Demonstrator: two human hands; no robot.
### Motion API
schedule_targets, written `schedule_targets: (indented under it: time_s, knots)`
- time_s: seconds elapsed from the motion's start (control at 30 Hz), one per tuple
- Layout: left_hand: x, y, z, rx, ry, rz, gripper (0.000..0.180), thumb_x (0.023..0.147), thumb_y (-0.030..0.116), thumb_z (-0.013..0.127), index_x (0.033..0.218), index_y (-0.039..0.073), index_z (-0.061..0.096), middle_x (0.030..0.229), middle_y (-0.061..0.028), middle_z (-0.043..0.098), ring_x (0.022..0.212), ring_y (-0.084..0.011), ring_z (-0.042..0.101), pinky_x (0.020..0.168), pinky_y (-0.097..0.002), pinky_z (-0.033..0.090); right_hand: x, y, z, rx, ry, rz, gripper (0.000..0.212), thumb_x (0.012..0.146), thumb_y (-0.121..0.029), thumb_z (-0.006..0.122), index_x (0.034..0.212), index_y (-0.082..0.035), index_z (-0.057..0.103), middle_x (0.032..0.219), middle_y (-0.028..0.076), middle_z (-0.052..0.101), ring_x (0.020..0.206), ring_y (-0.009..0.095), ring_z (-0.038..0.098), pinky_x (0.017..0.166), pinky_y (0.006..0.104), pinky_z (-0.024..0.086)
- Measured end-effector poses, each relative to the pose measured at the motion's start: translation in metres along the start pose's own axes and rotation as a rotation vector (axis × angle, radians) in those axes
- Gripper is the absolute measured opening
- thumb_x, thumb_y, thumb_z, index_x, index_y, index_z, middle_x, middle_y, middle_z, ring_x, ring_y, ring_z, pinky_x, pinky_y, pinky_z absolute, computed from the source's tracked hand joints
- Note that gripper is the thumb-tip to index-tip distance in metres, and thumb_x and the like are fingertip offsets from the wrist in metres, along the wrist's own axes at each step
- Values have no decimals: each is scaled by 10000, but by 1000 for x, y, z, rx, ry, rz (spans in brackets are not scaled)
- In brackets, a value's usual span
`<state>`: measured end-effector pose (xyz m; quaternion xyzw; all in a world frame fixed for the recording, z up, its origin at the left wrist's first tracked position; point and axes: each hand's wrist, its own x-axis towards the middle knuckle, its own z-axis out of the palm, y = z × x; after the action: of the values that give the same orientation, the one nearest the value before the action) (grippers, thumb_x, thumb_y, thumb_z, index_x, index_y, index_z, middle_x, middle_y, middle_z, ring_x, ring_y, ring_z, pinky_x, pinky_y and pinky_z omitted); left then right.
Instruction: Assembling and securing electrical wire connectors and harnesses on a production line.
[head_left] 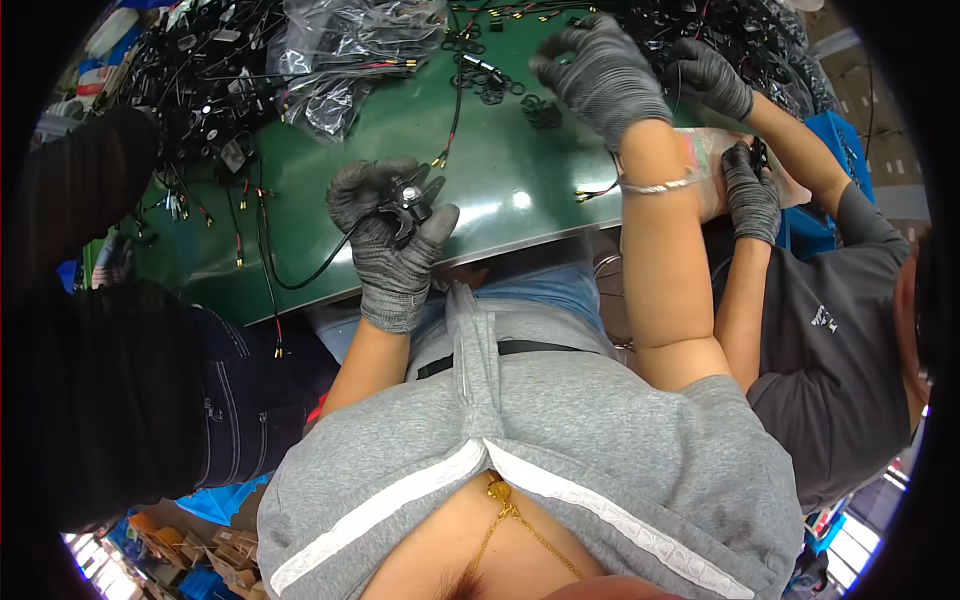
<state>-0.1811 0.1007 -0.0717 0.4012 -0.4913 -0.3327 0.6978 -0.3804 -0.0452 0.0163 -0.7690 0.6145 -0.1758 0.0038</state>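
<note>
My left hand [388,240], in a grey knit glove, is closed on a small black camera-like device [412,200] with a shiny round face. A black cable [318,280] runs from it, looping along the table edge. My right hand [608,85], gloved alike, is raised over the far part of the table. Its fingers curl to the left, and their tips are too blurred to show a grip. Beside it lie small black rings [492,82] and a black clump of parts [541,112]. A short cable [452,135] with yellow-tipped ends lies between my hands.
Clear plastic bags [335,60] and tangled black cabled parts [215,95] cover the green table [530,205] at the far left. More black parts pile up at the far right. A co-worker's gloved hands [750,195] work close by my right arm. Another person's dark sleeve [95,165] is at left.
</note>
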Motion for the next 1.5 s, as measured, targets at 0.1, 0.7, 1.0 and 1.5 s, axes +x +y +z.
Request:
schedule_targets:
  time_s: [0.1, 0.7, 1.0, 1.5]
  knots:
    - [-1, -2, -3, -15, -9, -29, 849, 677, 71, 848, 1305, 187, 290, 1177, -68, 520, 1107, -182, 524, 978, -359, 470, 13, -16, 30, -3, -250, 72, 353, 793, -411, 723, 1076, -201, 714, 1296, 165, 502, 1213, 336, 509, 1044, 431, 409]
    - [12, -42, -28, 166, -132, 31, 804, 656, -48, 740, 1292, 94, 269, 1155, -97, 502, 1084, -196, 536, 980, -335, 455, -13, -96, 14, 214, -556, -549, 270, 742, -185, 735, 928, 4, 690, 1068, 164, 613, 914, 297, 636, 829, 354, 526]
    - [18, -42, -30, 81, -136, -4, 815, 641, 0, 807, 1282, 95, 312, 1153, -98, 491, 1089, -198, 524, 965, -339, 458, 2, -106, 15, 131, -753, -478, 334, 766, -286, 777, 935, -7, 705, 1012, 130, 610, 928, 268, 628, 852, 351, 502]
    - [24, -46, -22, 189, -42, -63, 695, 682, 13, 766, 1234, 116, 356, 1126, -79, 502, 969, -154, 567, 805, -274, 499, -15, -86, 48, 486, -486, -217, 382, 676, -408, 820, 904, -115, 729, 1126, 171, 563, 1049, 310, 579, 896, 402, 482]
